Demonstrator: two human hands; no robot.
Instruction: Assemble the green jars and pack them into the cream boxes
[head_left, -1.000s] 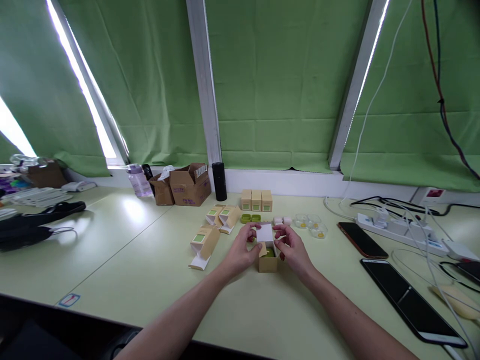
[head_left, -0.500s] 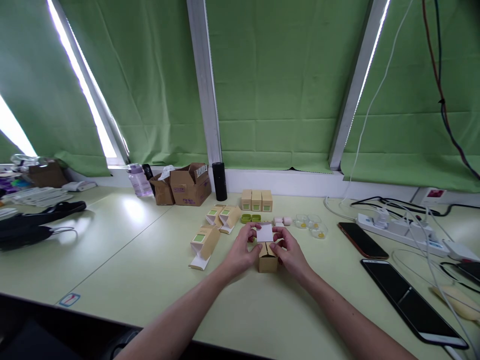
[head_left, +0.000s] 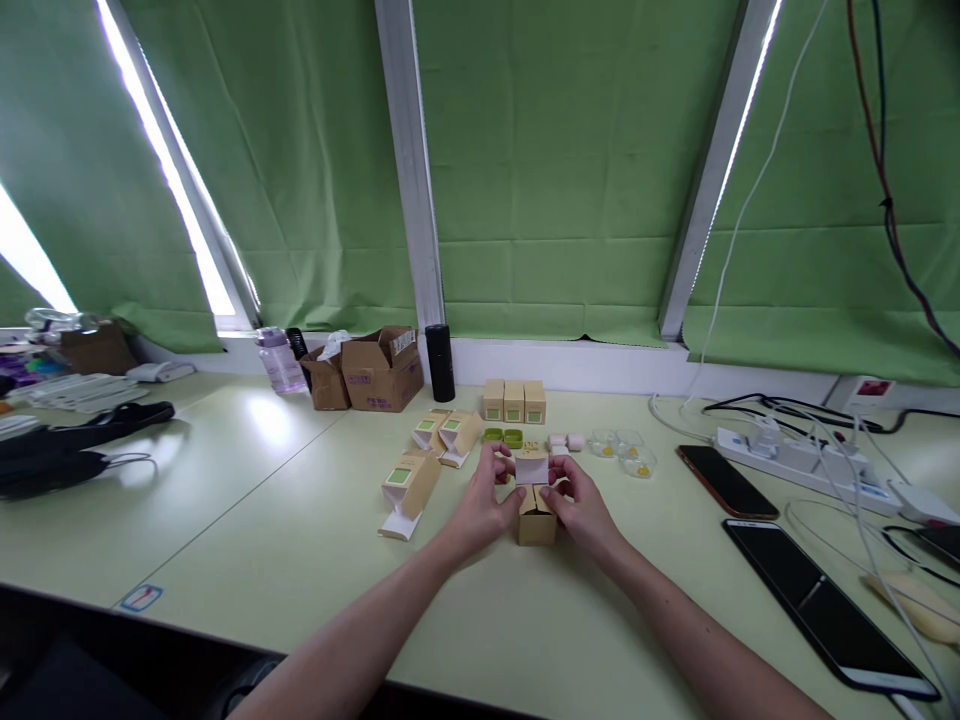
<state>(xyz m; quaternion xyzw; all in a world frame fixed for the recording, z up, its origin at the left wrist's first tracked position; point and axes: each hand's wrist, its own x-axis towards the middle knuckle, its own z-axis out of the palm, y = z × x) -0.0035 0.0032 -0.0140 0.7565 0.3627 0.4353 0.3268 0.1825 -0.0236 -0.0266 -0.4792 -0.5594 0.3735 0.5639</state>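
Box (head_left: 537, 530) between hands (head_left: 489, 498) (head_left: 580, 498), cartons (head_left: 421, 478) left, phones (head_left: 727, 482) right, three boxes (head_left: 514, 402) behind

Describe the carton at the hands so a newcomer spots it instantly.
On the pale green table, look between the left hand and the right hand. The small tan carton stands there, fingers of both hands on it. Its pale-lined lid stands raised, unlike the row of three cartons behind and the three label-up cartons left.
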